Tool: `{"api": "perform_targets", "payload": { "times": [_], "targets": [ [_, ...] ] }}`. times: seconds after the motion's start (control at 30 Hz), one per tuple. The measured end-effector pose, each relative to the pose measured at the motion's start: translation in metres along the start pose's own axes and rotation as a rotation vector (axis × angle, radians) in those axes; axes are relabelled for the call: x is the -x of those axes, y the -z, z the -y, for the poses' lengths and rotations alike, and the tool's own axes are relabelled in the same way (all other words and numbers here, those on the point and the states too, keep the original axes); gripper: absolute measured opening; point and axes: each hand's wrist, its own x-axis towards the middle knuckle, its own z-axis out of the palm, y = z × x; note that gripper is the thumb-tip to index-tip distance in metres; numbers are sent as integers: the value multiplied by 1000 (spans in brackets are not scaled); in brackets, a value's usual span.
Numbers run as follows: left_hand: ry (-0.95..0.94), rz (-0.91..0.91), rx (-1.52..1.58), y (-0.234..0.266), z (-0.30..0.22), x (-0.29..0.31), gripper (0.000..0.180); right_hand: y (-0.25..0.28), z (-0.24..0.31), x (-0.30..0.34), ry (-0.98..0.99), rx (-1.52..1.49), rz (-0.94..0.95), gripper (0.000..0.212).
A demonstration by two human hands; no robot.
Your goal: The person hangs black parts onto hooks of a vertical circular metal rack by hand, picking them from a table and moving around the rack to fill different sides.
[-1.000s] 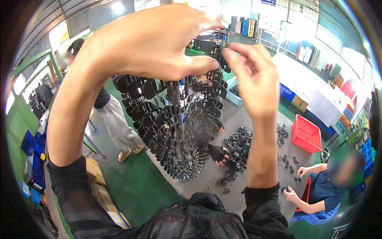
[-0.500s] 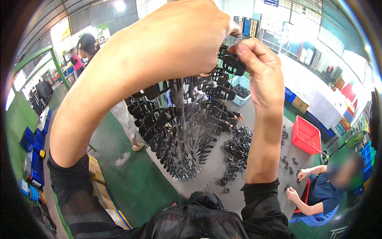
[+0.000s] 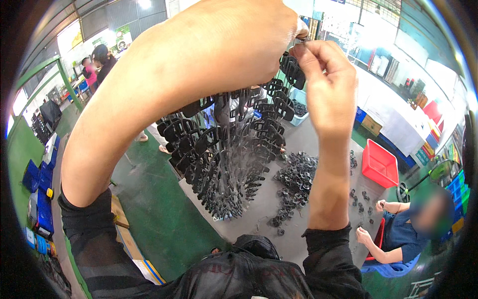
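Both my arms are raised above a hanging rack strung with many black plastic buckle-like parts (image 3: 206,142). My left hand (image 3: 271,35) bends across the top from the left, its back toward me. Its fingers are curled, and only the tips show at the right. My right hand (image 3: 326,65) comes up from below, thumb and fingers pinched together against the left fingertips. A small dark thing sits between the fingertips, too covered to make out. Directly below them hangs a black plastic part (image 3: 294,72); I cannot tell whether it is attached to what I hold.
On the grey table (image 3: 249,241) lies a heap of black parts (image 3: 296,174). A red bin (image 3: 380,163) and a light-blue basket (image 3: 298,119) stand beyond. At the right a seated co-worker (image 3: 403,231) handles small pieces. Other people (image 3: 99,62) stand far left; cardboard (image 3: 124,229) lies below.
Both my hands have shifted slightly upward, still together at the fingertips. The co-worker's hands have moved slightly, and the person at the far left has moved further back.
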Motion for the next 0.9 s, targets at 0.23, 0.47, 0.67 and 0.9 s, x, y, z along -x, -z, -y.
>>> {"api": "perform_targets", "payload": {
  "times": [0.23,0.47,0.67,0.9],
  "targets": [
    [-64,-210,128,-16,1,-5,16,0,0,6,-213,-162,-114,12],
    [-43,-137,218,-2,-6,2,20,21,-9,-3,-363,-722,163,12],
    [105,1,233,0,-1,2,22,39,-39,-1,-404,-886,252,16],
    [-32,-395,39,-43,38,6,33,92,-135,-16,-485,-78,385,23]
  ]
}}
